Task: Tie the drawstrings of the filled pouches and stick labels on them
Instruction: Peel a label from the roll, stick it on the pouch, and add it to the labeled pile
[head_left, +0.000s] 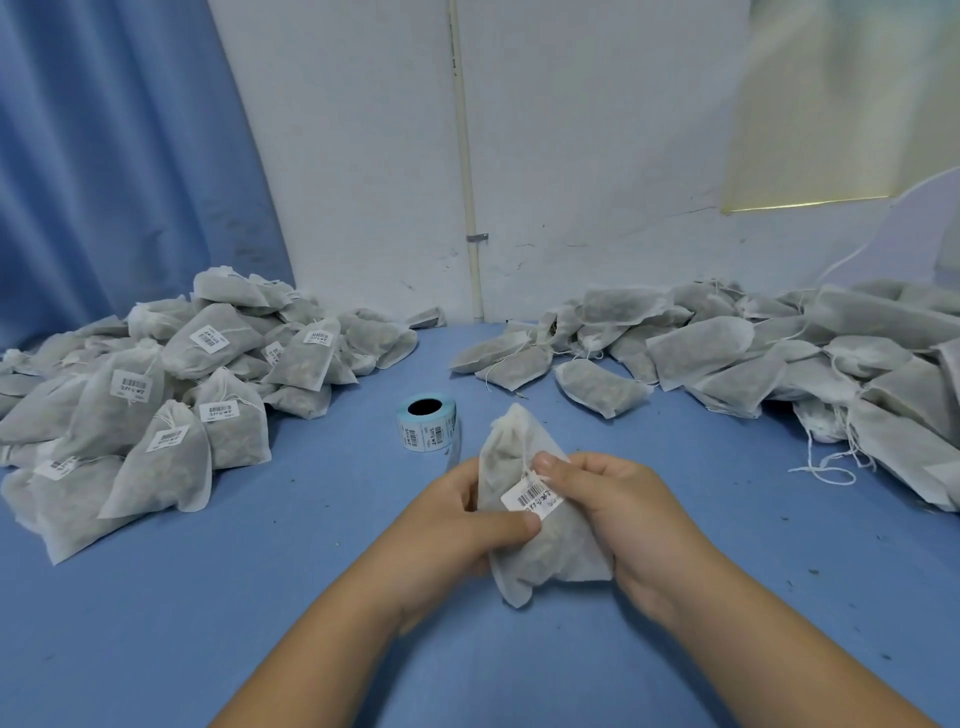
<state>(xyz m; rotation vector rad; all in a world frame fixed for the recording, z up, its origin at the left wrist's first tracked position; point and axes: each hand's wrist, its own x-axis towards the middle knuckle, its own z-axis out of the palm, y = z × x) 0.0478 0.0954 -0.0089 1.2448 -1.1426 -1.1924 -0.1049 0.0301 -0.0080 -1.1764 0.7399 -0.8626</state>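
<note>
A filled white pouch (540, 551) with its neck gathered and tied is held over the blue table, between both hands. My left hand (457, 525) grips its left side, thumb across the front. My right hand (618, 509) holds the right side, thumb pressing a white barcode label (531, 497) onto the pouch face. The label roll (428, 423) with a blue backing stands just beyond the pouch.
A heap of labelled, tied pouches (156, 395) fills the left of the blue table (260, 597). A heap of unlabelled pouches (769, 358) with loose strings lies at the right and back. White wall and blue curtain (119, 145) stand behind.
</note>
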